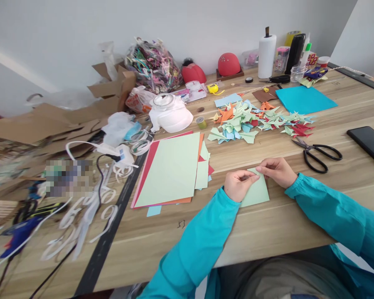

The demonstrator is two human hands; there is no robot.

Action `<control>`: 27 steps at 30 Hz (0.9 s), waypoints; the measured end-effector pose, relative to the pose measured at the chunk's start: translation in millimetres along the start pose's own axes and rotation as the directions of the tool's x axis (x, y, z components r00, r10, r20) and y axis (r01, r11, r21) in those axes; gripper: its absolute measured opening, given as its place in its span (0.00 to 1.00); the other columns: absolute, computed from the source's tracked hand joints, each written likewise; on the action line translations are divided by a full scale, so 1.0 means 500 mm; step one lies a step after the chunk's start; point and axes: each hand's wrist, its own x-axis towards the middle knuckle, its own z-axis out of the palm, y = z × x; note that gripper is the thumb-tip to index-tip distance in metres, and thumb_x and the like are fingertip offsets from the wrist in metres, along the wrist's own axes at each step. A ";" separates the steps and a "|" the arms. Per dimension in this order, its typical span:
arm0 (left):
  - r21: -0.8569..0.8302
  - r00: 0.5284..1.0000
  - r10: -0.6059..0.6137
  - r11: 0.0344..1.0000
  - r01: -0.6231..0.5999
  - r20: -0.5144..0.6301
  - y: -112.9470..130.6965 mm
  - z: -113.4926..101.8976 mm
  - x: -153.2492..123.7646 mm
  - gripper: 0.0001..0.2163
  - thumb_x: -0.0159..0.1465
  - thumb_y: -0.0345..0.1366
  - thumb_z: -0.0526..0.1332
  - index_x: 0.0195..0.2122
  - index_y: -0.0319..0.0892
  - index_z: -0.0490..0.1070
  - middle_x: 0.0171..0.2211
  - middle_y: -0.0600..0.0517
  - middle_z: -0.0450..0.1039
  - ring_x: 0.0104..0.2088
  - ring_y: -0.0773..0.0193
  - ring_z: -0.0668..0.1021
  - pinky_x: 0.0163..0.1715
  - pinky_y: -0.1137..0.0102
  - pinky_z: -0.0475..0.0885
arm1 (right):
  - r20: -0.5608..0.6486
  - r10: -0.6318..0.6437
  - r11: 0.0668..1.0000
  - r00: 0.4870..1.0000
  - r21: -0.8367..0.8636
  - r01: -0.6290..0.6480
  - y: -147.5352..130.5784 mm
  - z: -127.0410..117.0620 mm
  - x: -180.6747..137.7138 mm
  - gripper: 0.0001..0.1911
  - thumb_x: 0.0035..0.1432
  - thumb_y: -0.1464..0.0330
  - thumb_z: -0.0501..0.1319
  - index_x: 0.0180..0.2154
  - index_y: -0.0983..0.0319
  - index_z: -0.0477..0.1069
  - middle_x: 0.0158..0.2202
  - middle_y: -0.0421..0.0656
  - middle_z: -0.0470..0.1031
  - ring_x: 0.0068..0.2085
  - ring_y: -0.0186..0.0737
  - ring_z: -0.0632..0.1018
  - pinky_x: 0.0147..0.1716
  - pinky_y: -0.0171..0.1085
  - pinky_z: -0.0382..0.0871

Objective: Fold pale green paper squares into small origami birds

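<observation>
A small sheet of pale green paper (258, 192) lies on the wooden table in front of me. My left hand (239, 184) pinches its upper left part between thumb and fingers. At the top corner, my right hand (278, 171) also grips the paper, thumb and forefinger closed on it. The two hands are close together, their fingertips almost meeting. To the left is a stack of coloured sheets (171, 170), pale green on top. Beyond my hands lies a pile of folded paper pieces (241, 118) in green, orange, blue and red.
Black-handled scissors (322, 155) lie right of my hands, with a black phone (369, 145) farther right. Blue sheets (306, 99) lie at the back. A thread spool (201, 122) stands behind the stack. Cables, white strips (90, 211) and a blue glue gun (20, 236) crowd the left.
</observation>
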 end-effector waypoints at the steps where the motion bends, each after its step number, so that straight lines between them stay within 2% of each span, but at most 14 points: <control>1: -0.003 1.000 -0.004 1.000 0.004 0.000 0.000 0.000 0.000 0.11 0.42 0.40 0.69 0.20 0.37 0.75 0.17 0.52 0.71 0.18 0.70 0.68 0.20 0.73 0.63 | 0.001 -0.003 1.000 1.000 -0.007 0.003 0.001 0.000 0.000 0.17 0.47 0.56 0.63 0.22 0.65 0.71 0.16 0.37 0.65 0.20 0.29 0.64 0.20 0.32 0.57; 6: -0.011 1.000 -0.011 1.000 0.012 0.010 -0.001 0.001 0.001 0.09 0.44 0.39 0.68 0.21 0.37 0.75 0.18 0.52 0.72 0.20 0.70 0.68 0.22 0.72 0.64 | 0.012 0.013 1.000 1.000 0.011 -0.014 0.000 0.004 -0.001 0.19 0.43 0.55 0.65 0.22 0.64 0.69 0.17 0.36 0.63 0.20 0.28 0.61 0.19 0.32 0.54; 11: 0.010 0.998 0.053 0.999 -0.053 0.028 -0.008 0.000 0.002 0.08 0.47 0.38 0.66 0.21 0.38 0.73 0.15 0.55 0.66 0.17 0.73 0.62 0.18 0.73 0.56 | 0.028 0.053 0.997 0.998 0.062 -0.055 -0.002 0.006 -0.001 0.19 0.41 0.55 0.66 0.21 0.64 0.68 0.17 0.36 0.63 0.20 0.28 0.61 0.19 0.32 0.53; 15: 0.033 0.997 0.068 0.997 -0.069 0.036 -0.012 0.002 0.003 0.08 0.48 0.38 0.66 0.22 0.38 0.72 0.14 0.56 0.63 0.17 0.73 0.61 0.18 0.74 0.55 | 0.013 0.056 0.996 0.998 0.065 -0.057 0.000 0.005 -0.001 0.18 0.41 0.56 0.67 0.21 0.64 0.68 0.15 0.35 0.63 0.19 0.28 0.62 0.19 0.32 0.53; 19: 0.005 0.999 0.043 0.999 -0.044 0.023 -0.009 0.004 0.002 0.12 0.45 0.39 0.68 0.22 0.38 0.67 0.13 0.59 0.59 0.16 0.75 0.60 0.17 0.75 0.54 | -0.004 0.056 0.997 0.998 0.056 -0.055 0.003 0.003 -0.002 0.17 0.42 0.58 0.67 0.19 0.64 0.67 0.14 0.35 0.63 0.19 0.28 0.62 0.19 0.32 0.54; 22: -0.078 1.000 0.001 0.997 0.000 0.013 -0.005 0.006 0.001 0.18 0.42 0.40 0.70 0.27 0.40 0.62 0.14 0.61 0.60 0.15 0.75 0.61 0.17 0.77 0.55 | -0.018 0.062 0.996 0.998 0.058 -0.061 0.001 0.002 -0.003 0.18 0.43 0.58 0.66 0.17 0.64 0.66 0.14 0.36 0.63 0.18 0.28 0.63 0.20 0.32 0.54; 25: -0.135 0.995 -0.049 0.989 0.060 0.084 -0.003 0.008 0.000 0.21 0.42 0.41 0.70 0.34 0.41 0.62 0.16 0.60 0.65 0.16 0.74 0.64 0.17 0.77 0.58 | -0.022 0.059 0.997 0.998 0.055 -0.058 -0.001 0.002 -0.005 0.19 0.44 0.57 0.65 0.16 0.64 0.63 0.13 0.35 0.61 0.18 0.28 0.61 0.19 0.32 0.52; 27: -0.146 0.989 -0.054 0.986 0.074 0.137 -0.005 0.008 0.001 0.21 0.42 0.42 0.69 0.34 0.39 0.65 0.17 0.59 0.65 0.16 0.74 0.63 0.17 0.76 0.58 | -0.018 0.055 0.997 0.998 0.055 -0.053 -0.004 0.003 -0.006 0.20 0.45 0.57 0.65 0.15 0.64 0.62 0.13 0.34 0.60 0.18 0.27 0.59 0.19 0.32 0.50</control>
